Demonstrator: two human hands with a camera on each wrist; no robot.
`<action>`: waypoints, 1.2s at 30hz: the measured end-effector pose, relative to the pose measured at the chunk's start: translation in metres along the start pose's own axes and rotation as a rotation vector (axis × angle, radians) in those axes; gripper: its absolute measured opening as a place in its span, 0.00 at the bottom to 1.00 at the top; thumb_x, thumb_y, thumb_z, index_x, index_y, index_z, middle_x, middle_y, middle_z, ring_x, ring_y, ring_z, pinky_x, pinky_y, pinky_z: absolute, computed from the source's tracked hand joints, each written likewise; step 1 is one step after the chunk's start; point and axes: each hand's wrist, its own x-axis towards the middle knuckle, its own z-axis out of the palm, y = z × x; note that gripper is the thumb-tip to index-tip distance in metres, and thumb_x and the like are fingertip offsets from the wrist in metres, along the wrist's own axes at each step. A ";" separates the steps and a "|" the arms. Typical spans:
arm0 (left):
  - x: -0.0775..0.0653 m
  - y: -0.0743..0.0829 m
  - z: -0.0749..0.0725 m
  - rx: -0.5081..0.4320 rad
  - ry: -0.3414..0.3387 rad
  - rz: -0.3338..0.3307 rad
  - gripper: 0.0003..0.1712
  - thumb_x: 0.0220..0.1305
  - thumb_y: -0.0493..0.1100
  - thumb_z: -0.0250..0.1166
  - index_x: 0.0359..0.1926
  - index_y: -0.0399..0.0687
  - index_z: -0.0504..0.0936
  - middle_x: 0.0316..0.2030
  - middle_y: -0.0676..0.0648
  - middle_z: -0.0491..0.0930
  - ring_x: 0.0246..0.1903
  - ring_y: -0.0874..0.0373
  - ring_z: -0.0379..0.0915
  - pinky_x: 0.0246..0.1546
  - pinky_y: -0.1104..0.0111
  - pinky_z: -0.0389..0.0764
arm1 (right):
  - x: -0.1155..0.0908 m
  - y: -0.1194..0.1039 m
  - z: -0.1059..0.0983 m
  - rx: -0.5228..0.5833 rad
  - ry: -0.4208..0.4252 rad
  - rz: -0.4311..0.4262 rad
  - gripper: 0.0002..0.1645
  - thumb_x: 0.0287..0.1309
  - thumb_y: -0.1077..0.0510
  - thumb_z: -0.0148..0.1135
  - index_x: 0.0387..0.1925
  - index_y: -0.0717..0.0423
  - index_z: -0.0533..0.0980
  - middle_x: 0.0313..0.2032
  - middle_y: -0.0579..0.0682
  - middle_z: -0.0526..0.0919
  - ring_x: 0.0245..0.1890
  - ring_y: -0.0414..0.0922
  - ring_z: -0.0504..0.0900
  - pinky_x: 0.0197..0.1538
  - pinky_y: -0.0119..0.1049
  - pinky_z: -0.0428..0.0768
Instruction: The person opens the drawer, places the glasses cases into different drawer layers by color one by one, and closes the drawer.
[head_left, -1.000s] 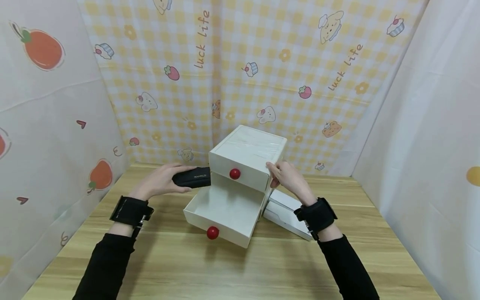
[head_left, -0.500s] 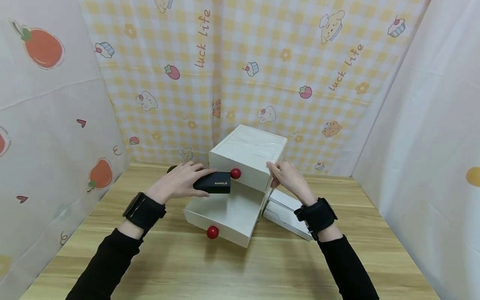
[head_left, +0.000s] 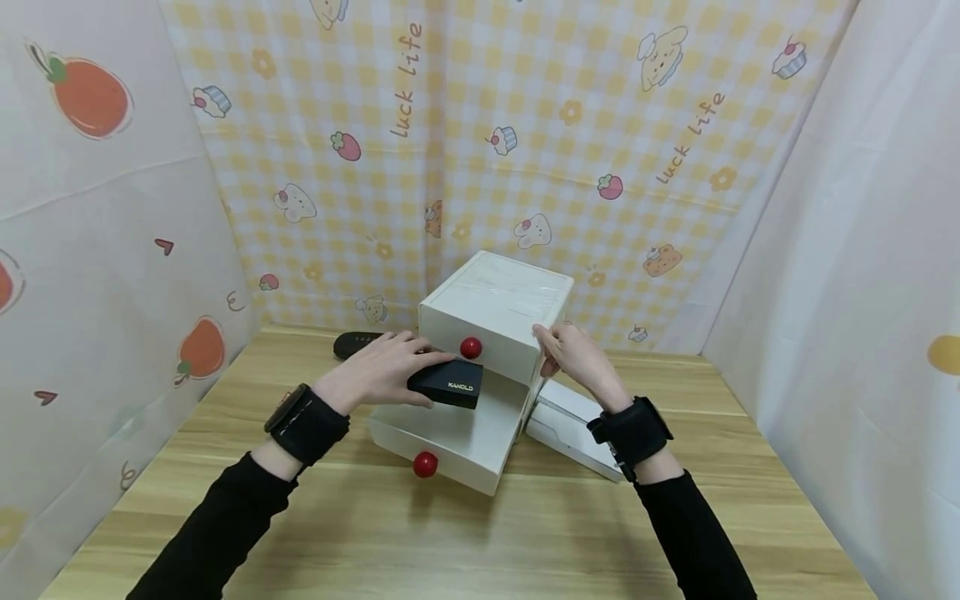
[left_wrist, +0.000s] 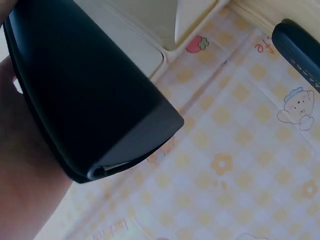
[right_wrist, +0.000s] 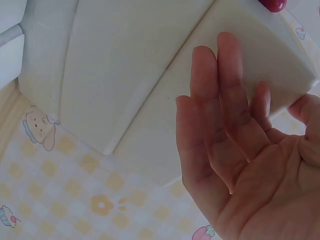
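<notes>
My left hand (head_left: pixel 375 372) grips a black glasses case (head_left: pixel 447 383) with gold lettering, fingers over the top and thumb on the near side. The case hangs over the pulled-out lower drawer (head_left: pixel 431 423) of a white drawer unit (head_left: pixel 498 292). It fills much of the left wrist view as a dark folded case (left_wrist: pixel 95 95). My right hand (head_left: pixel 581 358) touches the upper front corner of the unit. In the right wrist view, the fingers of that hand (right_wrist: pixel 250 145) lie fairly straight along the unit's side wall (right_wrist: pixel 160 110).
Behind my left hand lies a black remote control (head_left: pixel 354 343). White flat boxes (head_left: pixel 573 429) lean against the unit's right side. Red round knobs stick out from the upper drawer (head_left: pixel 471 347) and the lower one. A checked curtain (head_left: pixel 495 192) closes off the back of the wooden table (head_left: pixel 360 533).
My left hand has carried the glasses case rightward and lower, from beside the unit to over the lower drawer, revealing the remote control. My right hand has stayed at the corner.
</notes>
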 end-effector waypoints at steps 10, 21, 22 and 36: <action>0.026 0.019 0.021 0.160 -0.100 0.104 0.41 0.49 0.65 0.69 0.63 0.56 0.72 0.53 0.46 0.80 0.53 0.49 0.74 0.53 0.55 0.76 | 0.000 -0.001 0.001 0.019 -0.004 0.001 0.29 0.72 0.43 0.41 0.24 0.59 0.73 0.22 0.54 0.84 0.21 0.41 0.82 0.42 0.42 0.82; 0.043 0.029 0.045 0.289 -0.210 0.152 0.37 0.55 0.61 0.66 0.63 0.53 0.71 0.51 0.48 0.80 0.51 0.52 0.77 0.48 0.64 0.79 | 0.000 -0.001 0.001 0.023 -0.006 -0.004 0.29 0.72 0.44 0.41 0.23 0.59 0.72 0.22 0.55 0.84 0.22 0.45 0.83 0.42 0.43 0.81; 0.045 0.029 0.046 0.292 -0.213 0.153 0.36 0.56 0.59 0.66 0.63 0.53 0.71 0.51 0.48 0.80 0.51 0.53 0.77 0.48 0.64 0.80 | 0.000 -0.001 0.001 0.024 -0.004 -0.004 0.29 0.72 0.44 0.41 0.23 0.59 0.72 0.22 0.56 0.84 0.23 0.45 0.83 0.43 0.43 0.81; 0.044 0.034 0.068 0.440 0.067 0.230 0.18 0.61 0.42 0.63 0.53 0.53 0.75 0.48 0.49 0.79 0.43 0.57 0.78 0.33 0.71 0.80 | 0.000 0.000 0.001 0.005 0.000 -0.006 0.29 0.72 0.43 0.40 0.24 0.59 0.72 0.23 0.56 0.85 0.25 0.49 0.85 0.43 0.44 0.81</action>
